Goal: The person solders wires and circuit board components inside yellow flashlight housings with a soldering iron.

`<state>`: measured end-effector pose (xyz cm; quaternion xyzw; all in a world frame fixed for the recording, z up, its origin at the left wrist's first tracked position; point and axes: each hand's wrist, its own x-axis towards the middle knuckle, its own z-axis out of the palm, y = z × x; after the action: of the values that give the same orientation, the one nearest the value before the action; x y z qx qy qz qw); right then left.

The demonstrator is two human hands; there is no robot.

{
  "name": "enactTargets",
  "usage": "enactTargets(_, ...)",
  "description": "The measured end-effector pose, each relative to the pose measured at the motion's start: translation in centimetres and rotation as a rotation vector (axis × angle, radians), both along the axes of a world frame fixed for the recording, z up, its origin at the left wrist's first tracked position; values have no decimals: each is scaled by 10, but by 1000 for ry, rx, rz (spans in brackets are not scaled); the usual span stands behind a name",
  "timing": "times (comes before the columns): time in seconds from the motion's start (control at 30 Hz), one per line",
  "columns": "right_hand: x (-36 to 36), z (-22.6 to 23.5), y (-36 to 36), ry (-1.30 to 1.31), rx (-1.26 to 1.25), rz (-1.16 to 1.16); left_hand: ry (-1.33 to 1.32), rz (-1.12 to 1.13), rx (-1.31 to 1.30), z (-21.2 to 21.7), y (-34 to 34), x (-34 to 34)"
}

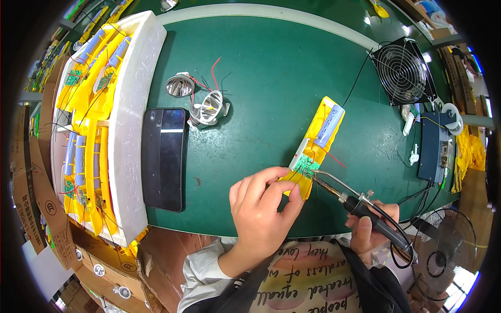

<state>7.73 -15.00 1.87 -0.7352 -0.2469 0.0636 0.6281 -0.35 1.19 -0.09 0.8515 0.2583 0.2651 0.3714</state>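
A yellow plastic housing lies tilted on the table in front of me. It carries a blue cylindrical battery cell and a small green circuit board. My left hand is at the near end of the housing, thumb and forefinger pinched on a thin dark wire by the board. In my right hand is a soldering iron with a curved metal tube alongside it. Its tip reaches the board's near edge, close to my left fingertips. A red wire sticks out to the right of the housing.
To the left, a white foam box holds several yellow housings with cells and boards. Beside it lies a black phone. Reflector cups with wires sit further in. At right are a square black fan, a blue-grey soldering unit and a round fan.
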Motion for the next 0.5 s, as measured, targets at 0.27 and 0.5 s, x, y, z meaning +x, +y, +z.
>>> enactTargets(0.27,-1,1,-2,4,36,-30,3,4,4,1,0,0)
enactTargets(0.5,-1,1,-2,13,31,-50,5,26,32,2,-1,-1)
